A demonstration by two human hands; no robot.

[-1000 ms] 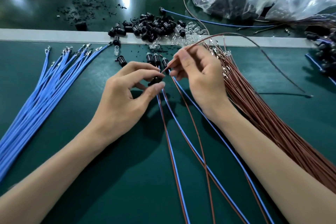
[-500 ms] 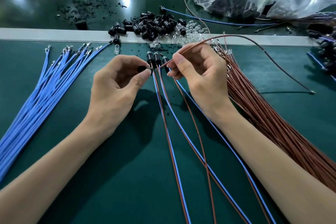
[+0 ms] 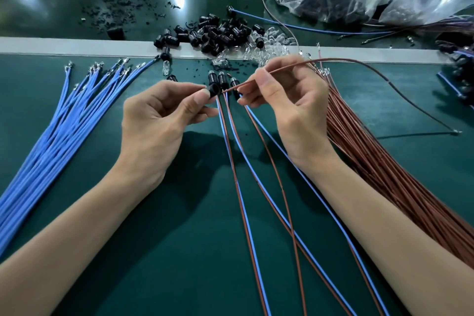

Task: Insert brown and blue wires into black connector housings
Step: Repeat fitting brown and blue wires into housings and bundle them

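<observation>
Pinching a black connector housing (image 3: 213,90) between thumb and forefinger, my left hand (image 3: 159,120) held it over the green tabletop (image 3: 179,251), its open end turned to the right. The fingers (image 3: 264,79) of my right hand (image 3: 289,108) were pinched on a single brown wire (image 3: 282,68), whose tip sat just beside the housing; I could not tell whether it touched. Three wired housings (image 3: 223,78) lay just behind. A blue wire bundle (image 3: 64,123) fanned out at the left, a brown wire bundle (image 3: 384,161) at the right, and loose housings (image 3: 215,33) were heaped farther back.
</observation>
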